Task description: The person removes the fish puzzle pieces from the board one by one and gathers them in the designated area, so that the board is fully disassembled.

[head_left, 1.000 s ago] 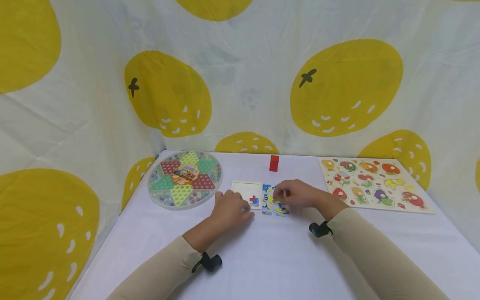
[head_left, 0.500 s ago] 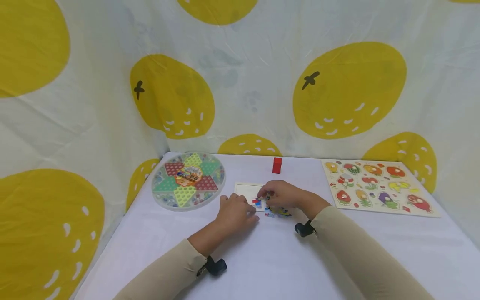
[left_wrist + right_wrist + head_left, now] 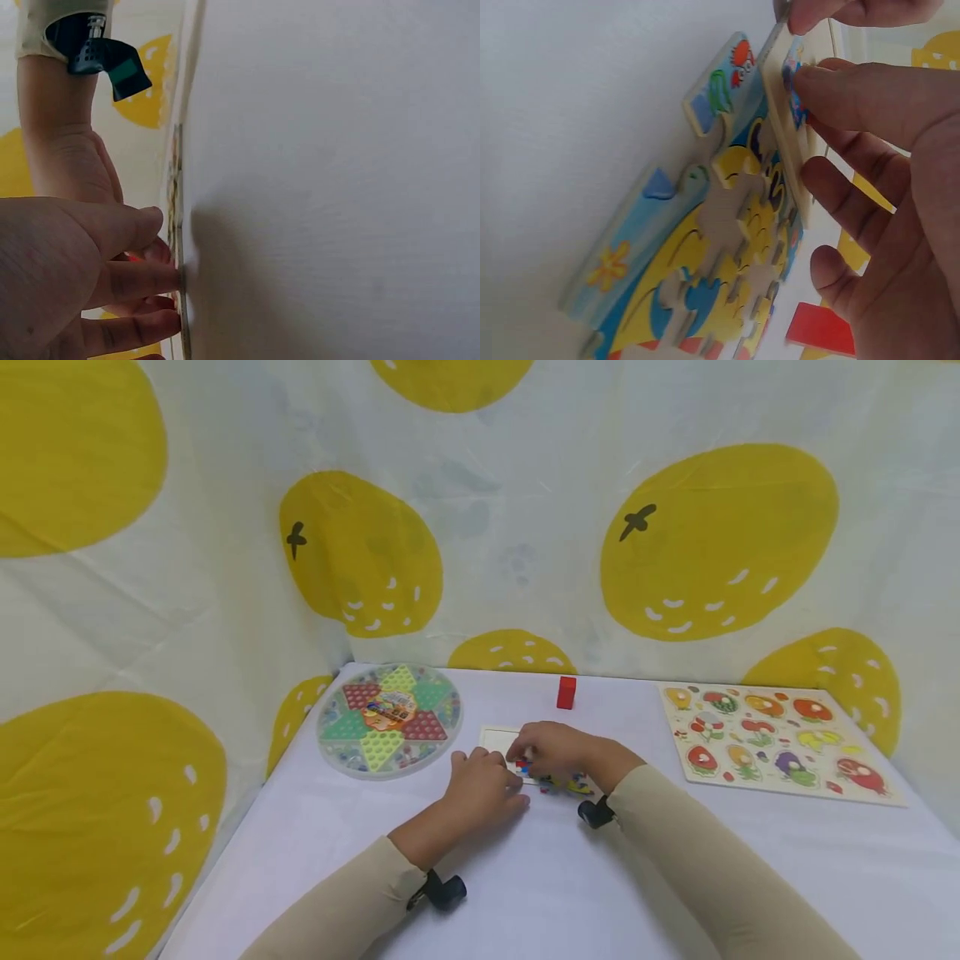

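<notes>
A shallow wooden puzzle tray [image 3: 495, 738] lies mid-table between the hands. My left hand [image 3: 483, 789] rests at its near left corner, and in the left wrist view the extended fingers [image 3: 142, 281] touch its edge. My right hand [image 3: 558, 750] reaches over the tray's right side. Thumb and a finger pinch a blue and red jigsaw piece [image 3: 793, 69] inside the tray, in the right wrist view. Beside the tray, several jigsaw pieces [image 3: 675, 262] form a yellow and blue picture with gaps. A piece with a red crab [image 3: 724, 82] lies at its border.
At the left sits a round Chinese checkers board [image 3: 390, 720]. A red block [image 3: 566, 692] stands behind the tray. A fruit-and-vegetable peg puzzle board [image 3: 780, 743] lies at the right. Behind the white table [image 3: 540, 893] hangs a fruit-print curtain [image 3: 517, 543].
My right hand has moved left from the jigsaw pieces on the table to the piece in the tray. My left hand stays at the tray's corner. The head view has shifted slightly.
</notes>
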A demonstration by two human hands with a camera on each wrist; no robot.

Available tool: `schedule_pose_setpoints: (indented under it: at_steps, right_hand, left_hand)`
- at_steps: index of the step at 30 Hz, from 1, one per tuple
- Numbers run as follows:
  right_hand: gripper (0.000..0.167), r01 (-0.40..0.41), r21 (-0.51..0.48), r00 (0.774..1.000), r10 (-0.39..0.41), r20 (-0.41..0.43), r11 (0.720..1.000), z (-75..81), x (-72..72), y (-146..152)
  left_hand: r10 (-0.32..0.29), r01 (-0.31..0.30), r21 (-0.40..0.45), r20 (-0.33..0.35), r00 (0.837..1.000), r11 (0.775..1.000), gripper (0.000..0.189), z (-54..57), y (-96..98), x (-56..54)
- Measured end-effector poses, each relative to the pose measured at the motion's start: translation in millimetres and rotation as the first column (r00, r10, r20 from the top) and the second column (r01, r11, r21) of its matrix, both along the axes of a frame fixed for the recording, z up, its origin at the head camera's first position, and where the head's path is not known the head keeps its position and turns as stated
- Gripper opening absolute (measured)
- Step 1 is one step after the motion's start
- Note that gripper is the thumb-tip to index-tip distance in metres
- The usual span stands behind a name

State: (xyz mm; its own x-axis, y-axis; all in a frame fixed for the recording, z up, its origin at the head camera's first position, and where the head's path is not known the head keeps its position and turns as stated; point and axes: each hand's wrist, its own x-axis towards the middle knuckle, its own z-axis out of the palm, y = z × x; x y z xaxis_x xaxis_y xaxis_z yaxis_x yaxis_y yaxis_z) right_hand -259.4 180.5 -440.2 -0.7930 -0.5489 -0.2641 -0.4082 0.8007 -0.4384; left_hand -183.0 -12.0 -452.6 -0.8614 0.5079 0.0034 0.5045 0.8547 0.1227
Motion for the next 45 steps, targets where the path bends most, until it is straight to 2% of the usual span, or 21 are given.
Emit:
schedule_pose_setpoints:
  at_steps: [8,14,19,25,31,41,45]
  right_hand:
    - [0.033,0.015,0.03,0.999,-0.016,0.029,0.999,7.2,2.0,2.1]
    - [0.029,0.015,0.005,0.999,-0.015,0.047,1.0,6.6,3.8,-0.8]
    - [0.035,0.039,0.0,0.998,-0.039,0.056,0.999,8.1,6.4,-2.8]
    - [0.029,0.055,0.032,0.998,-0.056,0.012,0.998,10.1,7.2,-3.1]
    - [0.03,0.053,0.023,0.998,-0.054,0.023,0.998,9.3,7.6,-3.1]
    - [0.015,-0.018,-0.052,0.998,0.015,-0.054,0.998,7.3,8.9,5.9]
    - [0.013,-0.04,-0.108,0.999,0.036,-0.041,0.993,11.0,11.1,12.6]
  left_hand:
    - [0.014,-0.014,0.001,0.056,0.998,1.0,0.033,3.3,5.3,-5.7]
    - [0.04,-0.041,0.006,0.091,0.995,0.999,0.033,4.7,2.4,-5.0]
    - [0.054,-0.056,0.019,0.113,0.992,0.998,0.034,5.5,1.5,-4.1]
    - [0.051,-0.053,0.019,0.104,0.993,0.998,0.034,5.4,1.7,-5.3]
    - [0.045,-0.047,0.016,0.101,0.994,0.999,0.033,6.9,1.5,-4.5]
    - [0.038,-0.039,0.013,0.097,0.995,0.999,0.034,7.0,1.9,-4.4]
    - [0.039,-0.041,0.01,0.103,0.994,0.999,0.035,6.6,1.6,-4.0]
